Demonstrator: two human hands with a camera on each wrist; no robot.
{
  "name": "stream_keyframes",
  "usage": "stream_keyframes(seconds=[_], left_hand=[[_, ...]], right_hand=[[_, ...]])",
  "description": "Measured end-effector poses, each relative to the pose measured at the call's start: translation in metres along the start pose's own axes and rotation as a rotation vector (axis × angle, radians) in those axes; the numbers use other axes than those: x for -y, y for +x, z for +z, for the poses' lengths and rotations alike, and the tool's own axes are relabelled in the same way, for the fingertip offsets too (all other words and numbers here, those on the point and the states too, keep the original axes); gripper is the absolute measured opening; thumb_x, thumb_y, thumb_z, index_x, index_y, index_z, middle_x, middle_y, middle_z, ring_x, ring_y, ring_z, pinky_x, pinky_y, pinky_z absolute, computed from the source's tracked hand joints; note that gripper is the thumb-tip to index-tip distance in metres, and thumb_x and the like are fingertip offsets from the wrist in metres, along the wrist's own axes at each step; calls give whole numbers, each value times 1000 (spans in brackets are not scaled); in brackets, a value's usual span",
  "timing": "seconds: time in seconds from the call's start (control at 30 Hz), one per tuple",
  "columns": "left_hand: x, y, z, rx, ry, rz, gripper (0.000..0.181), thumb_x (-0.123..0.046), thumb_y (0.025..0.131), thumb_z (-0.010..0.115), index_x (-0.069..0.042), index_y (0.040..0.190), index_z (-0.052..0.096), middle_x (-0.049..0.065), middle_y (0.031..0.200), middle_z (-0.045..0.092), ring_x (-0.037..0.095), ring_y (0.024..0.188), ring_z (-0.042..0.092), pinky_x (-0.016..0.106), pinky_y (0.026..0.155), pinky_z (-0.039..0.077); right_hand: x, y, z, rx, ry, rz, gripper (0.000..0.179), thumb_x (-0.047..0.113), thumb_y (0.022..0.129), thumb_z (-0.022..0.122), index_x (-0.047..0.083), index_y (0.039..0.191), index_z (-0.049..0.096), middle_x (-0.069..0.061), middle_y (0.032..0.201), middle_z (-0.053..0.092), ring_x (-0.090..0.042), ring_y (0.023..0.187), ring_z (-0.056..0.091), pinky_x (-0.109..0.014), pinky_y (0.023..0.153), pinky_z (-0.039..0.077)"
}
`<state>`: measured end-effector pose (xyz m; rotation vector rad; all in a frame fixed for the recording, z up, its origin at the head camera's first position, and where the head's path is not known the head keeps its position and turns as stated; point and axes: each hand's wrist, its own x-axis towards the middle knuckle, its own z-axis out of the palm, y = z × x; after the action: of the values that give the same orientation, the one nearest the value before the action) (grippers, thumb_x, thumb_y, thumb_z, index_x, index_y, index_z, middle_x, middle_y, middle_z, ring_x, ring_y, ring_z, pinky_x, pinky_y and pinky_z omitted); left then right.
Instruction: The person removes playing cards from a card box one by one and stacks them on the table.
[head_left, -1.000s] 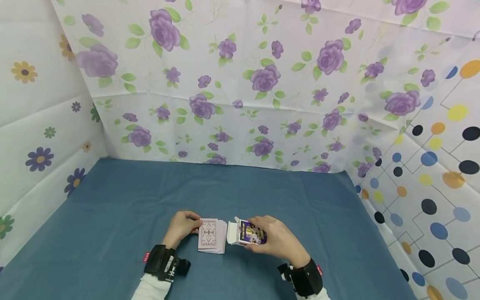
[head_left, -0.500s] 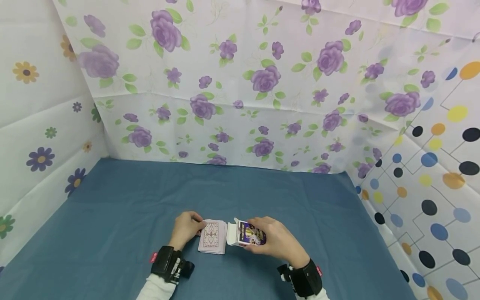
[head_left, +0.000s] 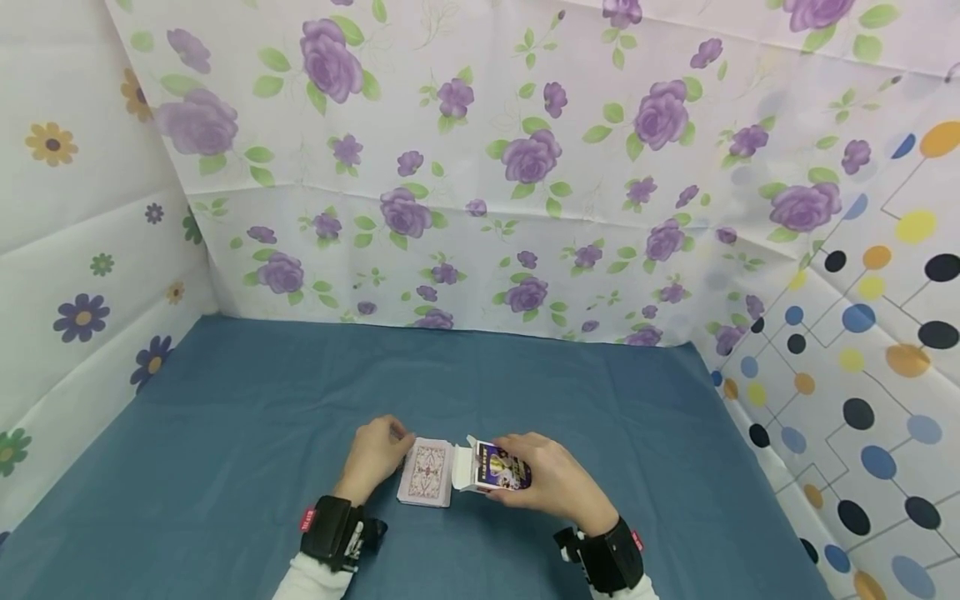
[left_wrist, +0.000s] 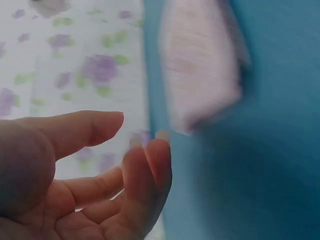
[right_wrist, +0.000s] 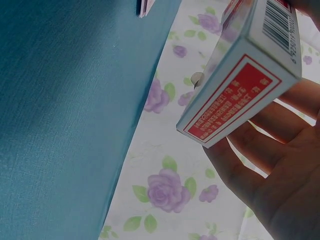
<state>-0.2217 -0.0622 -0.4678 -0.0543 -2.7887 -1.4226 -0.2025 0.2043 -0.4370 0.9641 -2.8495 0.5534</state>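
Note:
A deck of playing cards (head_left: pixel 426 473) lies back side up on the blue cloth, its edges nearly even. Just off the deck's far left corner is my left hand (head_left: pixel 377 454). In the left wrist view a gap shows between that thumb and the loosely bent fingers (left_wrist: pixel 150 170), with nothing in it; the deck (left_wrist: pixel 200 65) is blurred beyond them. My right hand (head_left: pixel 555 479) grips a playing card box (head_left: pixel 501 467), its white flap raised toward the deck. The right wrist view shows the box's red-panelled side (right_wrist: pixel 232 100) and a barcode, with fingers around it.
A blue cloth (head_left: pixel 315 375) covers the table. Behind it hangs a white sheet (head_left: pixel 465 250) with purple roses; patterned sheets stand on the left (head_left: pixel 45 208) and right (head_left: pixel 900 417). Each wrist wears a black camera band (head_left: pixel 330 531).
The upper cards have slid right over the rest, so the deck is neater. My left hand has moved right with them and come off the deck. The right hand and box stay nearly still.

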Motion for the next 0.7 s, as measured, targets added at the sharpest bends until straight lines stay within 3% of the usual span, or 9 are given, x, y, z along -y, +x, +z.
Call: stream_keyframes(seconds=[0.07, 0.2, 0.27, 0.43, 0.7], left_hand=[[-14, -4, -4, 47, -33, 70, 16, -15, 93, 63, -2, 102, 67, 7, 82, 66, 16, 67, 60, 29, 59, 46], [-41, -11, -7, 216, -139, 228, 14, -17, 93, 65, -8, 100, 71, 5, 87, 69, 18, 74, 64, 27, 65, 50], [-49, -14, -5, 283, -138, 283, 14, -18, 93, 65, -8, 98, 72, 5, 86, 69, 17, 73, 63, 25, 64, 50], [-55, -22, 6, 339, -75, 284, 14, -20, 92, 65, -7, 88, 70, 3, 74, 66, 15, 59, 59, 23, 52, 44], [-50, -24, 17, 378, -116, 263, 18, -8, 90, 61, -5, 72, 60, -3, 55, 49, 6, 45, 41, 21, 43, 33]], right_hand=[[0, 0, 0, 0, 1, -5, 61, 53, 81, 72, 13, 127, 63, -5, 120, 67, -14, 100, 64, -31, 79, 52], [-1, 0, 0, -2, 8, -12, 61, 53, 81, 72, 14, 128, 63, -4, 120, 68, -13, 98, 64, -29, 77, 51], [-2, 0, 0, -2, 13, -15, 61, 52, 82, 72, 14, 128, 63, -4, 120, 68, -14, 98, 64, -29, 77, 51], [0, 0, 0, -6, 23, -24, 60, 52, 82, 71, 15, 128, 62, -4, 121, 67, -15, 101, 64, -31, 80, 52], [6, 0, -3, -27, 24, -59, 59, 50, 82, 73, 15, 128, 63, -3, 120, 67, -13, 102, 64, -32, 82, 53]])
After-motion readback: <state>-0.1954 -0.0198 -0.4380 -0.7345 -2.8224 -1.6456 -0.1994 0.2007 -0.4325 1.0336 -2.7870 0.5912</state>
